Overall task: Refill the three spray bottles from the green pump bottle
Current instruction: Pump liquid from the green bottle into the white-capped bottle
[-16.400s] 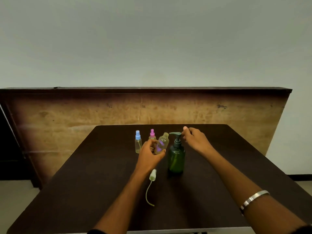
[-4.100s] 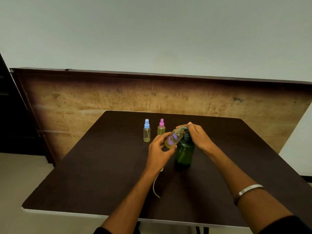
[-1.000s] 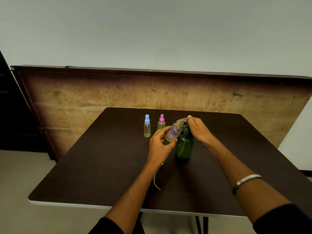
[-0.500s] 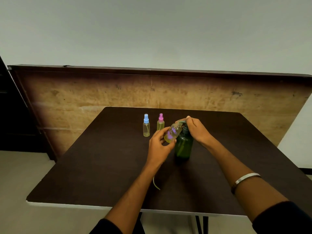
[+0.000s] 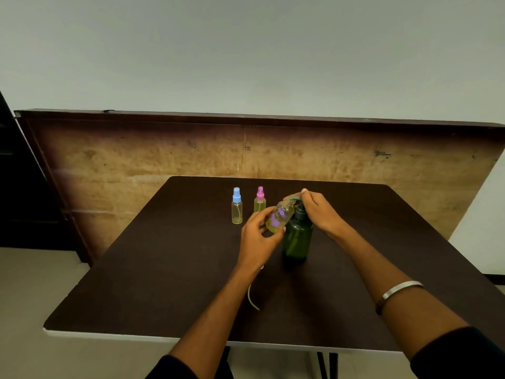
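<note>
My left hand point(image 5: 259, 236) grips an uncapped clear bottle with a purple print point(image 5: 279, 219), tilted so its open neck sits under the spout of the green pump bottle point(image 5: 297, 239). Yellowish liquid lies in the tilted bottle. My right hand point(image 5: 319, 212) rests on the pump head, fingers curled over it and hiding most of it. The blue-capped spray bottle point(image 5: 236, 205) and the pink-capped spray bottle point(image 5: 259, 200) stand upright behind my left hand, both holding yellowish liquid. A spray head's thin dip tube point(image 5: 251, 298) lies on the table under my left forearm; the head itself is hidden.
The dark brown table point(image 5: 164, 269) has a pale front edge near me. A worn wooden board point(image 5: 136, 165) stands behind its far edge, with a dark cabinet point(image 5: 16, 187) at the left. Grey floor shows at the left.
Both hands have kept their hold at the pump over the last second. The tilted bottle and the green bottle have hardly shifted; only the camera moved slightly.
</note>
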